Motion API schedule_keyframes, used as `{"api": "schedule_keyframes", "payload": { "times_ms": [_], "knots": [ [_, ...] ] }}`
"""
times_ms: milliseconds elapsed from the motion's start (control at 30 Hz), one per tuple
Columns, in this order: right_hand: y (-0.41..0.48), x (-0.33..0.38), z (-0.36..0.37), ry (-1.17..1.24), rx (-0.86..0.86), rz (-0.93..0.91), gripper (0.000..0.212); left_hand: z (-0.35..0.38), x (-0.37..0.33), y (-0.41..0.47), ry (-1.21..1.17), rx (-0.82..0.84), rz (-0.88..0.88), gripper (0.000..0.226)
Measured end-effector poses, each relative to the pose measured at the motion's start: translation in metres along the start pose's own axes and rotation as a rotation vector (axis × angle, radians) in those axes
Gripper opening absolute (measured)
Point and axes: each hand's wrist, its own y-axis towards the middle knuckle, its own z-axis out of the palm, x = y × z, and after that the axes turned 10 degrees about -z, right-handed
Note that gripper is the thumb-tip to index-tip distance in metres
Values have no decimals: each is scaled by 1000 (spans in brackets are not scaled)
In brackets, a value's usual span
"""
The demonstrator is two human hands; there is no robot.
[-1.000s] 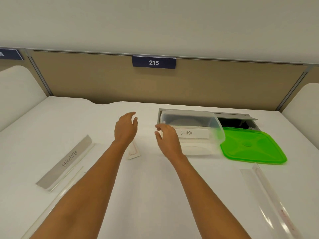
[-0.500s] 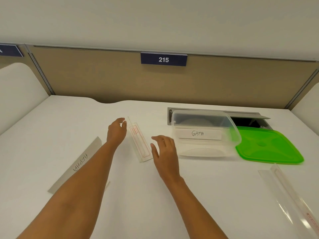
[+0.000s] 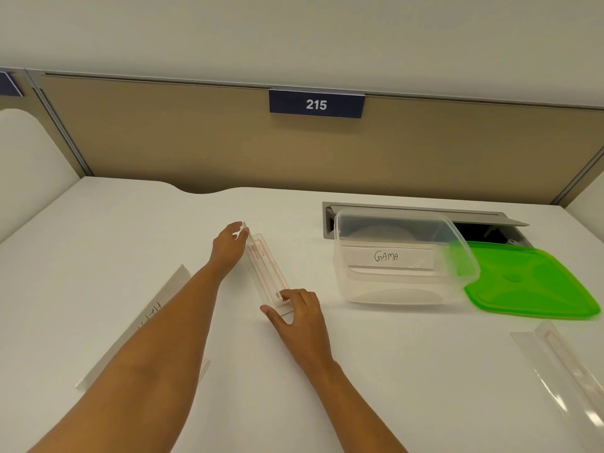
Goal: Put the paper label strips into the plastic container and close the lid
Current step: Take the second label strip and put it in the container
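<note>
A clear label holder with a red-lined paper strip (image 3: pixel 266 268) lies on the white desk in the middle. My left hand (image 3: pixel 228 245) pinches its far end. My right hand (image 3: pixel 299 313) pinches its near end between thumb and fingers. To the right stands the clear plastic container (image 3: pixel 402 289), open, with a strip marked GAMA (image 3: pixel 389 256) leaning inside it. The green lid (image 3: pixel 529 282) lies flat beside the container on its right.
A grey strip with handwriting (image 3: pixel 143 318) lies at the left, partly under my left forearm. A second clear holder (image 3: pixel 568 371) lies at the lower right. A grey cable hatch (image 3: pixel 425 214) is open behind the container. A tan partition with sign 215 (image 3: pixel 316 104) backs the desk.
My right hand moved left from the container to the holder's near end and took hold of it. My left hand closed on the far end.
</note>
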Motion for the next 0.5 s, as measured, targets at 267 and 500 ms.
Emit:
{"api": "schedule_keyframes", "payload": {
  "times_ms": [267, 500],
  "knots": [
    [5, 1, 2, 4, -48, -44, 21, -2, 7, 6, -88, 2, 14, 45],
    [30, 26, -37, 391, -230, 147, 12, -37, -11, -11, -414, -156, 74, 33]
  ]
}}
